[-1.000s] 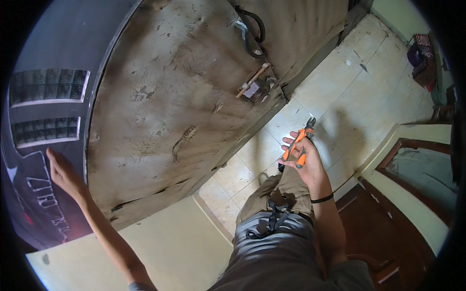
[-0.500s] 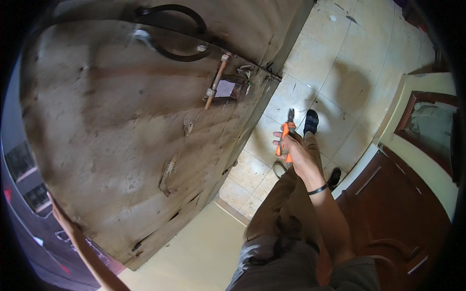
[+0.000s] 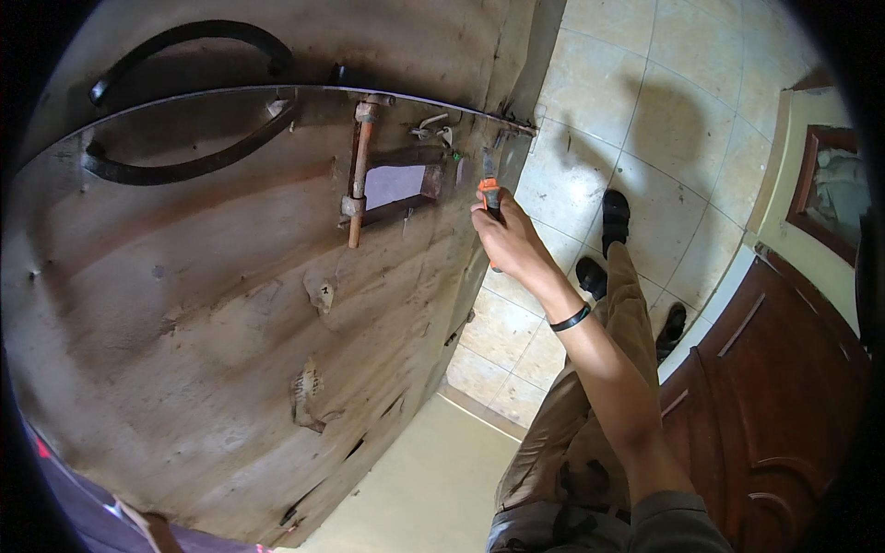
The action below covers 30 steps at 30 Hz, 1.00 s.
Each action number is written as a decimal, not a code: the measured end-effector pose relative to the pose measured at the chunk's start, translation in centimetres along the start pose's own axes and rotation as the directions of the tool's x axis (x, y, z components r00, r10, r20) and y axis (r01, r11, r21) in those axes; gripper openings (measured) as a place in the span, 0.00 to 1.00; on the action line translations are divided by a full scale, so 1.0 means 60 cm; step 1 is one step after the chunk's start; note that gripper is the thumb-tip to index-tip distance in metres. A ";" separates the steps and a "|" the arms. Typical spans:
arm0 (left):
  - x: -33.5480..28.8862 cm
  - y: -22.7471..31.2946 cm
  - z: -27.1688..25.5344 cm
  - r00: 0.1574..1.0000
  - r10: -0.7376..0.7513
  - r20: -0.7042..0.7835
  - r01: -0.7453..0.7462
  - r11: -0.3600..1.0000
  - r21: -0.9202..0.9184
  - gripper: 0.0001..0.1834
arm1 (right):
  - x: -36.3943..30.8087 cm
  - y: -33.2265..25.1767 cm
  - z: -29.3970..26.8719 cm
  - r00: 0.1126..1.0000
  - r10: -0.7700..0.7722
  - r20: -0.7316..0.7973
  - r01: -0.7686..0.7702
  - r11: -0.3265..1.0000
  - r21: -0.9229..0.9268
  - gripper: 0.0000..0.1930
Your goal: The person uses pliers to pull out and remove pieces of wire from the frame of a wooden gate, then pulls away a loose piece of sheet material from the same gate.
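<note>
My right hand (image 3: 509, 232) is closed round a pair of pliers with orange and black handles (image 3: 489, 191). The metal jaws of the pliers point away from me, at the edge of a worn, brownish metal door (image 3: 212, 304); I cannot tell whether they touch it. Near the jaws, several bits of wire or thin metal (image 3: 433, 126) stick out by a rectangular opening (image 3: 395, 187). A rusty sliding bolt (image 3: 362, 166) runs beside that opening. My left hand is out of sight; only a dim strip, perhaps my forearm, shows at the lower left.
Two curved black handles (image 3: 198, 168) sit on the facing door panels at the upper left. Pale floor tiles (image 3: 590, 101) lie to the right, with dark shoes (image 3: 616, 221) on them. A brown carved wooden panel (image 3: 774, 387) stands at the right, beneath a framed pane (image 3: 834, 180).
My right hand has moved the pliers left and forward, from over the floor tiles to the door's edge. My left hand has gone from the door's lower left rim. The view has shifted.
</note>
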<state>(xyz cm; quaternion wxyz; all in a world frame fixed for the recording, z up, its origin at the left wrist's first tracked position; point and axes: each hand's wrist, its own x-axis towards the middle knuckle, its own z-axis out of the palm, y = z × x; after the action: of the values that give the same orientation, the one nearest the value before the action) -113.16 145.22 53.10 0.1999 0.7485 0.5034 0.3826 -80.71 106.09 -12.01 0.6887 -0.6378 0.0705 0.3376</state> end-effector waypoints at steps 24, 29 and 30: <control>-0.010 -0.022 0.013 0.991 -0.105 -0.081 0.103 0.994 -0.029 0.37 | -0.048 -0.160 0.019 0.975 -0.177 0.132 0.207 0.940 -0.270 0.25; -0.017 -0.020 0.006 0.991 -0.108 -0.082 0.106 0.994 -0.027 0.37 | -0.046 -0.204 0.082 0.871 -0.491 -0.020 0.419 0.763 -0.492 0.34; -0.018 -0.022 0.004 0.991 -0.108 -0.083 0.107 0.994 -0.027 0.37 | -0.043 -0.210 0.094 0.869 -0.494 -0.018 0.420 0.758 -0.499 0.34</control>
<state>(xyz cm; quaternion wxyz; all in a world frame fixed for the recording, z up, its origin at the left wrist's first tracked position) -113.97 144.82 51.63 0.2072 0.7012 0.5466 0.4081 -77.56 110.85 0.84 0.5630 -0.8090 -0.1224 0.1167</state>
